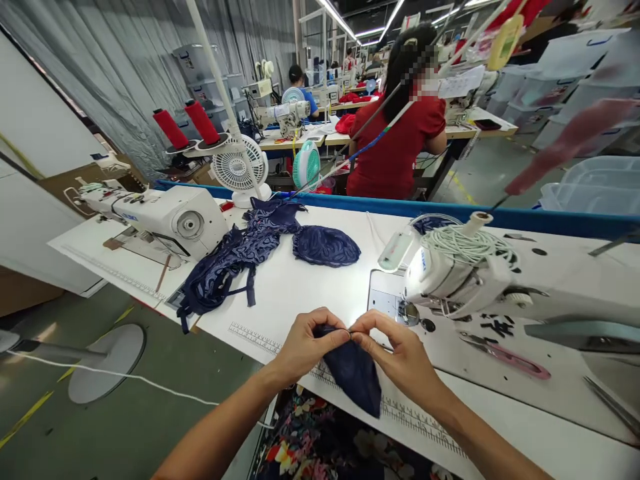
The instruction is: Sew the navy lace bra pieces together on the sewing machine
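Between my two hands hangs a navy fabric piece (354, 377), shaped like a bra cup, over the table's front edge. My left hand (315, 340) pinches its upper edge between thumb and forefinger. Close against it, my right hand (393, 343) pinches the same edge, fingertips nearly touching the left ones. A similar navy cup (326, 245) lies flat on the white table (320, 293) beyond my hands. To its left a heap of navy lace pieces (240, 250) with straps hangs partly over the edge. The sewing machine (450, 273) stands right of my hands, its needle area lit.
Pink-handled thread snips (517, 357) and tweezers (610, 403) lie at the right. A second sewing machine (170, 217) stands left, near a white fan (240, 163) and red thread cones (201, 122). A ruler strip (420, 420) runs along the front edge. A person in red (400, 140) sits ahead.
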A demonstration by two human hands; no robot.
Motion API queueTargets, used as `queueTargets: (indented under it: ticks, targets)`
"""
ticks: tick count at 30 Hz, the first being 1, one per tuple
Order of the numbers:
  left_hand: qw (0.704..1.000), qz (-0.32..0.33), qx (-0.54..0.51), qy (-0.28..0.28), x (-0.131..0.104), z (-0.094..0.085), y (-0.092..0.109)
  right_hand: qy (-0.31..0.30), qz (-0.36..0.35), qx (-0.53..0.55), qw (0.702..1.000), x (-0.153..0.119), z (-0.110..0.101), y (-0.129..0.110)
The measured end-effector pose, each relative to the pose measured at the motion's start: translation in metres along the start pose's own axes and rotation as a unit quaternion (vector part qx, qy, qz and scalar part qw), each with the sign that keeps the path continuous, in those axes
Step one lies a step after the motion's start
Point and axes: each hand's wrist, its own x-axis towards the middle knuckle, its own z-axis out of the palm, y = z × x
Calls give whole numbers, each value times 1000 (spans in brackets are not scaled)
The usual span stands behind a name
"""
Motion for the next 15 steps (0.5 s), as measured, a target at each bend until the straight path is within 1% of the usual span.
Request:
queueTargets:
  ticks: [2, 5, 7, 9, 11, 13, 15]
  targets:
    - [1000, -5, -4, 14, -7, -17, 4, 8, -17, -35, 999, 19, 7, 8]
    - [999, -26, 0, 39, -16, -40, 9, 76, -39, -128, 988, 60, 18, 35]
    - [998, -41, 16, 45, -20, -50, 9, 106, -39, -161, 981, 92, 25, 55]
    - [997, -35, 47, 46, -22, -55, 6, 129, -34, -188, 973, 121, 31, 70]
    - [995, -12, 86, 45, -24, -59, 3, 145, -29, -210, 966, 142, 37, 79]
    - [992, 6, 115, 48, -25, -61, -1, 146, -24, -220, 964, 156, 42, 83]
    - [990, 9, 128, 52, -25, -64, -4, 138, -20, -215, 967, 165, 44, 83]
